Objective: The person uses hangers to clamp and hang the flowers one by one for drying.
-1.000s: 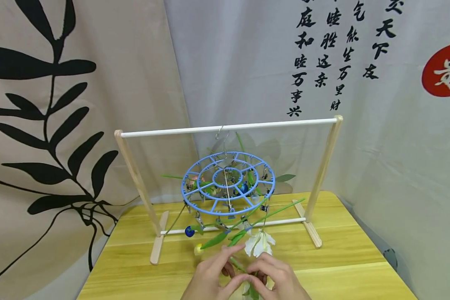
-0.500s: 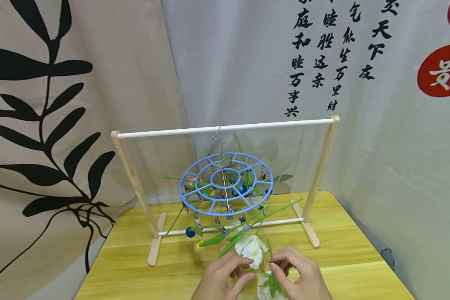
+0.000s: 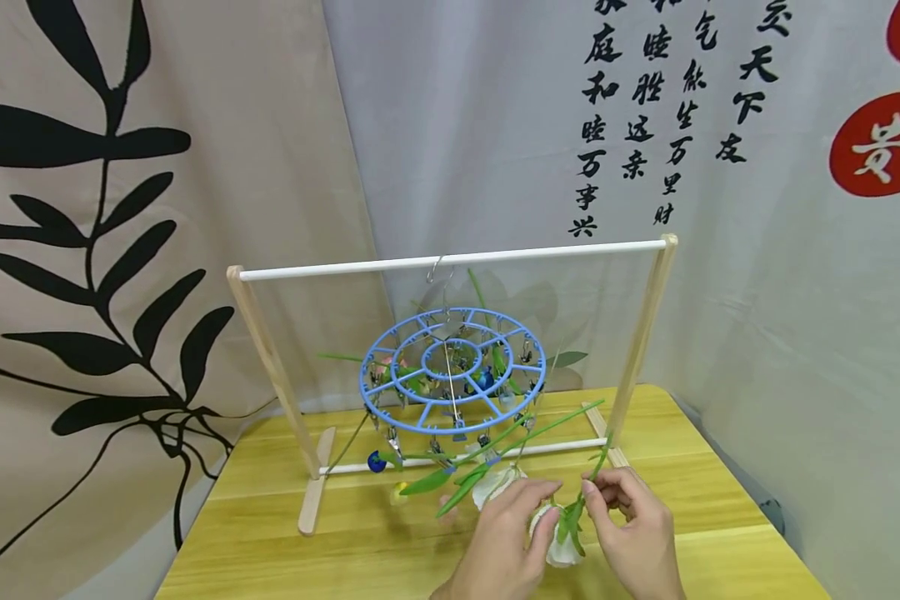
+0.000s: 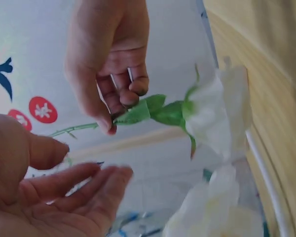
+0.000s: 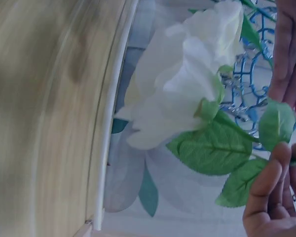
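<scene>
My right hand [image 3: 633,527] pinches the green stem of a white artificial rose [image 3: 562,550] between thumb and fingers, just behind its leaves [image 5: 214,150]. The bloom hangs downward in the head view, while the stem's thin end points up and right. To the left, my left hand [image 3: 512,537] is beside the bloom with thumb and fingers spread apart. In the left wrist view its fingers [image 4: 84,197] hold nothing and stay apart from the stem [image 4: 76,129]. Behind the hands hangs another white flower [image 3: 497,483], partly covered by the left hand.
A blue round clip hanger [image 3: 427,425] hangs by a hook from the white bar [image 3: 450,261] of a wooden stand. Several artificial flowers are clipped to it, among them a blue one [image 3: 377,461] and a yellow one [image 3: 399,492]. Green stems [image 3: 555,423] stick out toward the right.
Both hands have moved right. The left hand has let go of the stem; the right hand keeps its pinch, and the rose has come away rightward from the other white flower.
</scene>
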{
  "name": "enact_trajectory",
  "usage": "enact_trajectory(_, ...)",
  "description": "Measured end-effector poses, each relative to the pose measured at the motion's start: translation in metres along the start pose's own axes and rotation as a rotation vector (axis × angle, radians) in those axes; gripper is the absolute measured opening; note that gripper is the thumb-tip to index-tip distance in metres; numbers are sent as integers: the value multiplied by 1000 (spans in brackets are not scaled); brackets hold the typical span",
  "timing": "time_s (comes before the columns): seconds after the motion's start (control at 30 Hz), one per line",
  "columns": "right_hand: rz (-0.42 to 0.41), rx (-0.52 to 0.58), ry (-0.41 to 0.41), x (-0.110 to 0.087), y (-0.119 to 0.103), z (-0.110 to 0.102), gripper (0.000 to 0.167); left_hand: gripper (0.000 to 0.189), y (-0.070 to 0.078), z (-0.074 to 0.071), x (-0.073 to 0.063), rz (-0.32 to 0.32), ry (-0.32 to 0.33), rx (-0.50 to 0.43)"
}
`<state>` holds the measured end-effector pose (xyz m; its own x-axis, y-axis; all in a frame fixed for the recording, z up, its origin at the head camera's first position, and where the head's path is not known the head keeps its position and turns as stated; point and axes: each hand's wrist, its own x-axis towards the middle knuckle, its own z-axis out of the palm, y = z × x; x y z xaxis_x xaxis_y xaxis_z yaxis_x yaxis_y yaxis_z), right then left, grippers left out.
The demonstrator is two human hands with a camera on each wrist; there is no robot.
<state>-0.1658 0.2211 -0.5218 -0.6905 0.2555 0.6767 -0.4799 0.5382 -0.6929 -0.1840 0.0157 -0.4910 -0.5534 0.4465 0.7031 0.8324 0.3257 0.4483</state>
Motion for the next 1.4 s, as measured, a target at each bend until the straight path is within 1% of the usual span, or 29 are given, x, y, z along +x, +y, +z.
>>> enact_trajectory(0.1,64,-7,47,2,8,1,22,34,5,13,13,-129,-69,-9)
enact_trajectory(0.2,100,-27,68,4,13,1,20,43,6,24,27,-272,-168,-37)
enact_trajectory(0.3,127,-48,68,6,16,1,19,48,4,34,41,-367,-225,-39)
enact_trajectory(0.33,136,-54,65,7,17,1,18,49,3,37,46,-390,-233,-39)
enact_trajectory(0.4,153,-65,58,8,17,1,16,51,2,40,53,-415,-231,-24)
enact_trajectory(0.5,164,-61,51,9,17,2,15,56,0,41,62,-454,-198,-14)
enact_trajectory(0.67,140,-33,50,10,15,5,17,70,-3,35,69,-472,-114,-32)
enact_trajectory(0.77,140,-24,43,10,15,6,18,61,-6,32,68,-478,-79,-37)
enact_trajectory(0.9,162,-29,26,11,17,8,18,37,-9,29,66,-488,-21,31)
enact_trajectory(1.0,176,-39,14,10,17,9,16,39,-11,28,64,-496,10,76)
enact_trajectory(1.17,189,-54,-14,7,16,11,15,48,-15,21,59,-505,67,72)
enact_trajectory(1.4,188,-23,-41,6,14,15,16,45,-23,8,49,-487,170,118)
